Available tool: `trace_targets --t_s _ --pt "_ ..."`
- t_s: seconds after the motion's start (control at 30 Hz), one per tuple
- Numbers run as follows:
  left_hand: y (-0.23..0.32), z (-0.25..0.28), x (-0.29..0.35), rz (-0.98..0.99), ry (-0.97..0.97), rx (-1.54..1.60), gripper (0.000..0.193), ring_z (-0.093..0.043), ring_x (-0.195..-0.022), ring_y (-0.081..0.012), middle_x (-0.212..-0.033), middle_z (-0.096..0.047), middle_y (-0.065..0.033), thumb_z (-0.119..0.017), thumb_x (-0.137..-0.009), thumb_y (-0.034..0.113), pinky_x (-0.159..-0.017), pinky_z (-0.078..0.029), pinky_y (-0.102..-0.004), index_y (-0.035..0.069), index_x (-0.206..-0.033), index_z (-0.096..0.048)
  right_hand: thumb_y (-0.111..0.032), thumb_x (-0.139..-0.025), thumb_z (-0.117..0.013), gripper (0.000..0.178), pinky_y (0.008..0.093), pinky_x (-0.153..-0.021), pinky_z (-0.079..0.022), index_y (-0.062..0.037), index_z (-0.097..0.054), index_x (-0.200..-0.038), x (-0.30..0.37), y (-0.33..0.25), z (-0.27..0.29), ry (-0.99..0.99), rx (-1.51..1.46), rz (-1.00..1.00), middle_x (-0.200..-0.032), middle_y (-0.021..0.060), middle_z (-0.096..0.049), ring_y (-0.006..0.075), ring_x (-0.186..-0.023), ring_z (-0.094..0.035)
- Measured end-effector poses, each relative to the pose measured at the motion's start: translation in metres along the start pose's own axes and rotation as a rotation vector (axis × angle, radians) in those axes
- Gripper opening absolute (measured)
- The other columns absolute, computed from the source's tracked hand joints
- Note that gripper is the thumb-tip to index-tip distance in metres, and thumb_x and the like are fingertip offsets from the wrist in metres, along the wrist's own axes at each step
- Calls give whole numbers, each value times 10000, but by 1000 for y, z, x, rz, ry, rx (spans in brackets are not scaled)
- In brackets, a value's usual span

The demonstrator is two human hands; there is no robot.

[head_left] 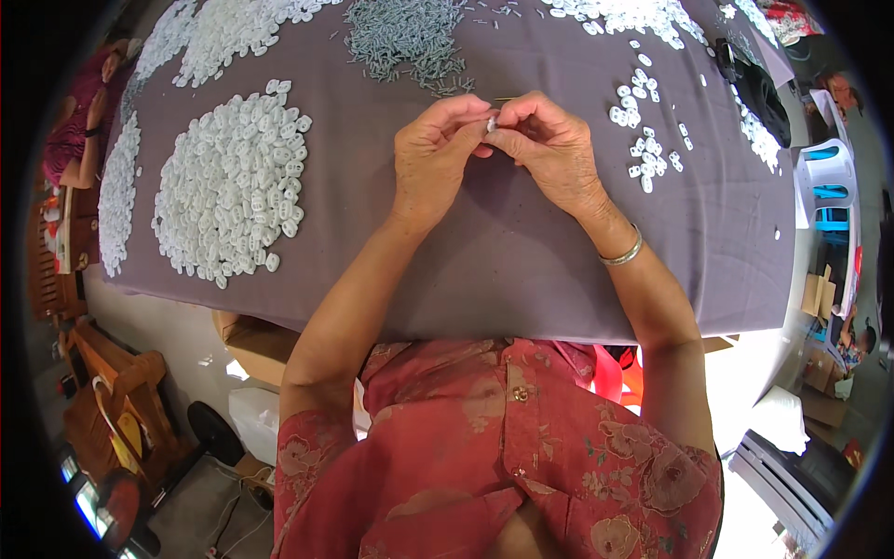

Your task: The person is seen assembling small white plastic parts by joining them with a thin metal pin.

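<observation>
Over the far middle of the table my left hand [436, 154] and my right hand [551, 154] meet, fingertips pinched together. Between them is a small white plastic piece [491, 123], mostly covered by the fingers. A thin metallic sliver [504, 99] shows by the right fingertips; its kind is too small to tell. To the left spreads a big heap of white oval plastic pieces with holes [233, 186]. Beyond my hands lies a pile of small grey screw-like pins [400, 42]. Loose white pieces [649, 158] lie scattered to the right.
A grey-brown cloth [559, 270] covers the table. More white heaps [237, 37] line its far and left edges, and a black bag [756, 93] rests at the far right. Another person [84, 121] sits at the left. White plastic chairs [827, 172] stand at the right.
</observation>
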State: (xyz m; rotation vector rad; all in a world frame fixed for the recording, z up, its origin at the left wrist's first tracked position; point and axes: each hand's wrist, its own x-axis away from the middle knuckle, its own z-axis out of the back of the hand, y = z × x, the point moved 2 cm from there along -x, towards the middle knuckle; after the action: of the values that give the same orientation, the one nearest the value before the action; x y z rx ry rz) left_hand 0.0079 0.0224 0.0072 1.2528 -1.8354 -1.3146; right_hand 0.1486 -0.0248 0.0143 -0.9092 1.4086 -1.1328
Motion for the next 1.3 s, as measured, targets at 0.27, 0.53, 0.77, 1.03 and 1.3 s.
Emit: trace_targets --t_s 0.27,0.53,0.77,1.03,1.3 --pt "-1 2 2 51 -87 -12 214 -628 -801 -124 -926 -652 -73 -566 -886 35 -669 -531 -251 10 -1098 -573 32 -809 -660 132 159 -576 -420 -53 -587 -880 0 3 0 30 -65 -34 -839 -45 -545 13 -715 -502" --pt "1 1 1 99 -100 -9 198 -649 -824 -154 -915 -658 -83 -570 -886 47 -668 -533 -255 8 -1080 -574 46 -801 -654 97 204 -648 -483 -15 -620 -870 -1 -1 4 37 260 72 -878 0 -580 63 -772 -569" --pt "3 1 2 130 -71 -42 128 -654 -795 -148 -901 -662 -77 -573 -885 44 -658 -528 -244 14 -1000 -619 67 -793 -637 106 210 -644 -494 -1 -622 -873 0 -9 2 19 490 195 -881 45 -590 92 -763 -590" --pt "4 3 3 16 28 -33 143 -639 -820 -141 -943 -646 -65 -591 -890 77 -659 -514 -247 16 -1016 -619 -10 -849 -629 71 189 -566 -460 -15 -601 -914 1 0 -1 69 271 101 -845 -10 -579 37 -692 -525" --pt "2 -2 6 -20 49 -145 162 -631 -829 -132 -962 -645 -63 -571 -902 69 -658 -514 -240 5 -1044 -616 -64 -882 -602 60 164 -498 -413 -18 -609 -921 4 -1 -4 67 57 -148 -791 -19 -585 14 -595 -476"
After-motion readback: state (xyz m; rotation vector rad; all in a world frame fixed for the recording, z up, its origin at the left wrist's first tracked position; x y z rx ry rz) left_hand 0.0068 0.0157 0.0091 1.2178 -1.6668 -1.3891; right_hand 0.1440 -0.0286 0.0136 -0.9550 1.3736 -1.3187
